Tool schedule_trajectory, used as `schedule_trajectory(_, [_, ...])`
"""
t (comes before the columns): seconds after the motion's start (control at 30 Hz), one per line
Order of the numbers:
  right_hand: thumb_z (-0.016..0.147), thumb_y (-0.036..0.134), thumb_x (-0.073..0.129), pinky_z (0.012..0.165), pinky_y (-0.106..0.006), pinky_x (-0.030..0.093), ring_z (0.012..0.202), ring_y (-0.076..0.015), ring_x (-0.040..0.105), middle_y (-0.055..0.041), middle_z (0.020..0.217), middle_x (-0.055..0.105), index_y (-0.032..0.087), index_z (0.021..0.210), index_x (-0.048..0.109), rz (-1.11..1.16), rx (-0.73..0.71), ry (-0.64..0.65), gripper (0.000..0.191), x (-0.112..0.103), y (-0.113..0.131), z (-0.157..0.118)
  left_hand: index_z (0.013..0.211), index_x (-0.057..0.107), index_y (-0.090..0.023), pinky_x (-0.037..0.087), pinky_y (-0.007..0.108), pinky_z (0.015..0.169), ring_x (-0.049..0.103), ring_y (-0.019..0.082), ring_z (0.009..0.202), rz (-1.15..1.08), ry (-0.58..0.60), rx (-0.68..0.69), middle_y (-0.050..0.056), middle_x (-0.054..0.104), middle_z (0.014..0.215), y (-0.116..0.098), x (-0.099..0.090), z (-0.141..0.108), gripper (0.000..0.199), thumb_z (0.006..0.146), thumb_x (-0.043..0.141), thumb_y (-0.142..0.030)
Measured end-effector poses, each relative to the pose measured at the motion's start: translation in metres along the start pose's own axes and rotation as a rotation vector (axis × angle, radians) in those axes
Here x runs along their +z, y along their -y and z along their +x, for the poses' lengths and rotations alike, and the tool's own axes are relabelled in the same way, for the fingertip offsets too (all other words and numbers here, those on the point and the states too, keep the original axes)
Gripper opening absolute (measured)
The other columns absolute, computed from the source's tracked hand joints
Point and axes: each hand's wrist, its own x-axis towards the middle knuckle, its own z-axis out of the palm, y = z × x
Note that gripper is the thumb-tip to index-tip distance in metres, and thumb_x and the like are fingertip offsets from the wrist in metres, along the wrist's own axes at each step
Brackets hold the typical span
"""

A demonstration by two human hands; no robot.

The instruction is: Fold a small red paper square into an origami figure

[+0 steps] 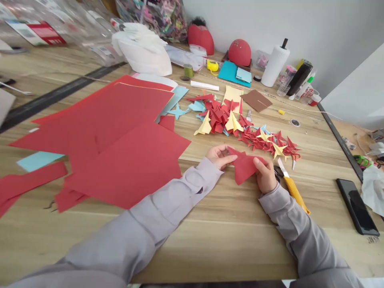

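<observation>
Grey sleeves [120, 240], red paper [244, 166], wooden worktable [210, 248]

**Bright, Even Light, Bowed Frame Edges**

The wooden tabletop [228, 244] is lit brightly and evenly. Only faint shadows are cast beneath the folded red paper [244, 165]. Bowing is seen towards the frame edges, and the clear plastic containers [60, 28] are softened by blur.

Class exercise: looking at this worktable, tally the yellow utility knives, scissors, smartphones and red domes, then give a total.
Yellow utility knives: 1
Scissors: 1
Smartphones: 1
Red domes: 2
Total: 5
</observation>
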Motion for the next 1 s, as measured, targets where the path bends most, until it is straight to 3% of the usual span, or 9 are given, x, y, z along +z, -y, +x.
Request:
schedule_trajectory(0.1, [0.066, 0.039, 0.075, 0.076, -0.033, 0.050, 0.078, -0.0187, 0.064, -0.0014, 0.084, 0.071, 0.021, 0.086, 0.069, -0.005, -0.001, -0.009, 0.027, 0.0028, 0.0011, -0.0009, 0.076, 0.057, -0.014, 0.052, 0.025, 0.061, 0.063, 0.012, 0.063, 0.008, -0.042, 0.017, -0.001, 0.066, 0.068, 0.0007, -0.0002, 0.0003, 0.042, 0.047, 0.085, -0.027])
schedule_trajectory(0.3, [0.065, 0.032, 0.076, 0.064, -0.028, 0.049, 0.064, -0.0141, 0.060, -0.0002, 0.072, 0.069, 0.019, 0.075, 0.068, -0.188, -0.082, 0.003, 0.018, 0.0075, 0.0062, -0.0009, 0.070, 0.056, -0.013, 0.049, 0.020, 0.057, 0.058, 0.008, 0.053, 0.139, -0.024, 0.032, -0.004, 0.061, 0.056, 0.0020, -0.0013, 0.0005, 0.037, 0.048, 0.084, -0.025])
schedule_trajectory(0.63, [0.062, 0.033, 0.077, 0.059, -0.026, 0.049, 0.059, -0.0127, 0.058, 0.0003, 0.068, 0.068, 0.018, 0.072, 0.068, -0.060, 0.012, -0.040, 0.020, 0.0066, 0.0051, -0.0012, 0.098, 0.067, -0.012, 0.053, 0.023, 0.056, 0.063, 0.011, 0.057, 0.191, 0.101, 0.056, 0.004, 0.070, 0.080, -0.0004, 0.0059, -0.0076, 0.043, 0.059, 0.078, -0.026])
schedule_trajectory(0.83, [0.064, 0.032, 0.076, 0.056, -0.024, 0.046, 0.057, -0.0107, 0.056, 0.0012, 0.067, 0.067, 0.018, 0.073, 0.067, -0.092, 0.006, -0.017, 0.019, 0.0068, 0.0068, -0.0016, 0.098, 0.071, -0.011, 0.054, 0.023, 0.055, 0.060, 0.010, 0.052, 0.348, 0.107, 0.024, 0.006, 0.072, 0.078, -0.0020, 0.0009, -0.0052, 0.042, 0.059, 0.078, -0.025])
schedule_trajectory(1.0, [0.064, 0.031, 0.077, 0.056, -0.024, 0.047, 0.058, -0.0115, 0.057, 0.0007, 0.068, 0.068, 0.018, 0.073, 0.067, -0.107, 0.008, -0.013, 0.019, 0.0051, 0.0056, -0.0008, 0.097, 0.070, -0.011, 0.055, 0.024, 0.061, 0.063, 0.011, 0.058, 0.307, 0.143, 0.030, 0.006, 0.071, 0.078, -0.0018, -0.0005, -0.0055, 0.041, 0.058, 0.078, -0.022])
